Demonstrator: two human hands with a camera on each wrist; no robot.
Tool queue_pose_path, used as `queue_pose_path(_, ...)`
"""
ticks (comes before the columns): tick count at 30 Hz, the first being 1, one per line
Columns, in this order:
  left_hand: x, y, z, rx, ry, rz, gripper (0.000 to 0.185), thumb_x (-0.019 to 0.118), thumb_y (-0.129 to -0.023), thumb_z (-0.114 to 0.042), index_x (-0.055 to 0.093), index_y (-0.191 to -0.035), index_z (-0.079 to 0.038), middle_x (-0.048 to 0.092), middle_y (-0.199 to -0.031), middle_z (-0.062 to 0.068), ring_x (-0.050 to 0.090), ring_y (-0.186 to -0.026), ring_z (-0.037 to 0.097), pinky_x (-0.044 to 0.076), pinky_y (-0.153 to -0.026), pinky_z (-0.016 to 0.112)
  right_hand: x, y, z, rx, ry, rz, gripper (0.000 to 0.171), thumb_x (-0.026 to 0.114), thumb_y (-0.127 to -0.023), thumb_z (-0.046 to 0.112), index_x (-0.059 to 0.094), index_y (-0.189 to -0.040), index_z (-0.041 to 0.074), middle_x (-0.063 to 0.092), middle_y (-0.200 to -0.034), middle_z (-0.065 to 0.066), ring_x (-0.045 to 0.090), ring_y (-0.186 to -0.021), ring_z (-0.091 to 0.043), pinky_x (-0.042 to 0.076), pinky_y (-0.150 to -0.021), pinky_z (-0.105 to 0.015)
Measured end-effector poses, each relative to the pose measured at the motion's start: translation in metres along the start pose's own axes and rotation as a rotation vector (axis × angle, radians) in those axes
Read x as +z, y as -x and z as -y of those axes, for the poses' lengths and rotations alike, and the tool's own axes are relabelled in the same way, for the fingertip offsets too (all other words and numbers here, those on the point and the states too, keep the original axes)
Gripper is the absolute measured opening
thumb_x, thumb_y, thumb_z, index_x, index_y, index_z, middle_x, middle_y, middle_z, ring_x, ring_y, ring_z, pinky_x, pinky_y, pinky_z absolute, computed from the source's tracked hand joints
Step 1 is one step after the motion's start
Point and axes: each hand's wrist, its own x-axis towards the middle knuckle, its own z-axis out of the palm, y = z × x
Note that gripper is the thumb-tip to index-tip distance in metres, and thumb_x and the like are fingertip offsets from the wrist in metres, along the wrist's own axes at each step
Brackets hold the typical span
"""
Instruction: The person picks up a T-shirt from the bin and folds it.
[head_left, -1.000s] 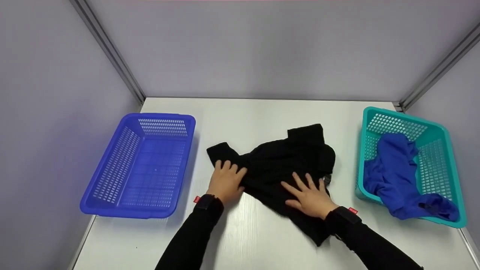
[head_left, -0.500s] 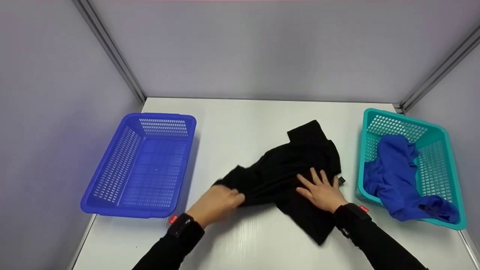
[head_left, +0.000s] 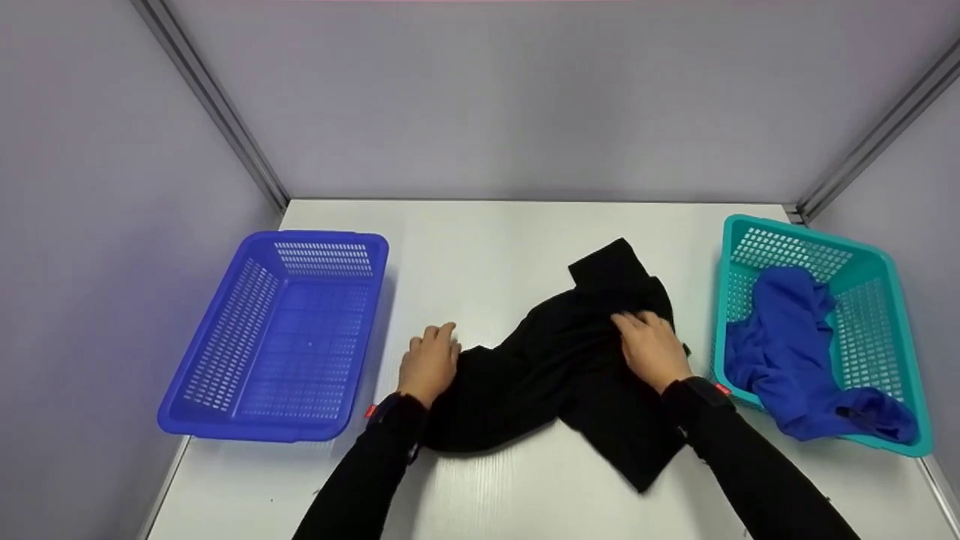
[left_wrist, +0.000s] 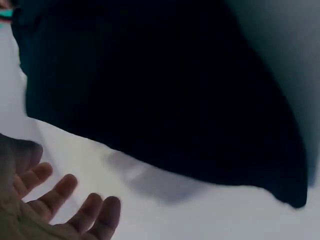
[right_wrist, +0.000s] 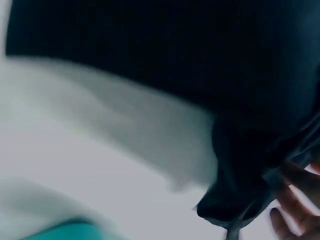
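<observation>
- A white counter (head_left: 487, 247) sits inside a pale grey booth, with walls meeting behind it and metal strips running down the corners.
- A black garment (head_left: 570, 360) lies crumpled at the middle of the counter, between the two baskets, one flap pointing away from the person and another trailing toward the near edge.
- The left hand (head_left: 429, 361) rests at the garment's left edge with its fingers relaxed and loosely spread. The left wrist view shows them free of the cloth, so it holds nothing.
- The right hand (head_left: 651, 346) lies on the garment's right part with its fingers curled into the cloth, gathering a fold, probably to lift or shift it.
- A blue basket (head_left: 225, 420) stands to the left, apart from the garment.
- A teal basket (head_left: 885, 259) stands to the right and holds a rumpled blue cloth (head_left: 787, 352), part of it draped over the near rim.
</observation>
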Motion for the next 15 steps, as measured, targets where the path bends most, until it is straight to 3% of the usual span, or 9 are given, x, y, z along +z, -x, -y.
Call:
queue_pose_path(3,0.01,-0.011,0.002,-0.072,0.067,0.05,0.041,0.063,-0.105,-0.027,0.059,-0.139,-0.005,0.064,-0.131,0.02,0.059,-0.116,0.047,0.052,-0.093,0.059,0.005,-0.006,-0.003,-0.028,-0.063,0.071,0.047,0.056,-0.099,-0.007,0.053,-0.146,-0.004,0.054,-0.147,-0.03,0.049,-0.132,-0.057,0.04,-0.107,-0.069)
queue_pose_path(7,0.015,-0.021,-0.002,-0.047,0.212,0.147,0.031,0.066,-0.101,-0.021,0.068,-0.122,0.002,0.07,-0.121,0.022,0.065,-0.113,0.044,0.052,-0.097,0.055,0.007,-0.01,-0.001,0.002,-0.126,0.156,0.051,0.05,-0.102,-0.006,0.044,-0.153,-0.004,0.053,-0.146,-0.031,0.052,-0.126,-0.06,0.046,-0.101,-0.068)
queue_pose_path(11,0.011,-0.023,-0.004,0.012,0.309,0.304,0.023,0.067,-0.098,-0.018,0.075,-0.106,0.003,0.074,-0.105,0.016,0.069,-0.099,0.031,0.054,-0.095,0.043,0.007,-0.014,0.001,0.06,-0.1,0.088,0.051,0.051,-0.102,-0.006,0.048,-0.152,0.0,0.07,-0.109,-0.028,0.066,-0.092,-0.049,0.056,-0.077,-0.059)
queue_pose_path(15,0.007,-0.016,-0.005,-0.039,0.437,0.53,0.031,0.066,-0.102,-0.03,0.071,-0.11,0.0,0.064,-0.072,0.004,0.058,-0.061,0.014,0.051,-0.06,0.03,0.007,-0.016,-0.001,0.128,-0.064,0.084,0.061,0.06,-0.1,-0.001,0.041,-0.158,0.005,0.056,-0.063,-0.012,0.055,-0.052,-0.03,0.048,-0.053,-0.047)
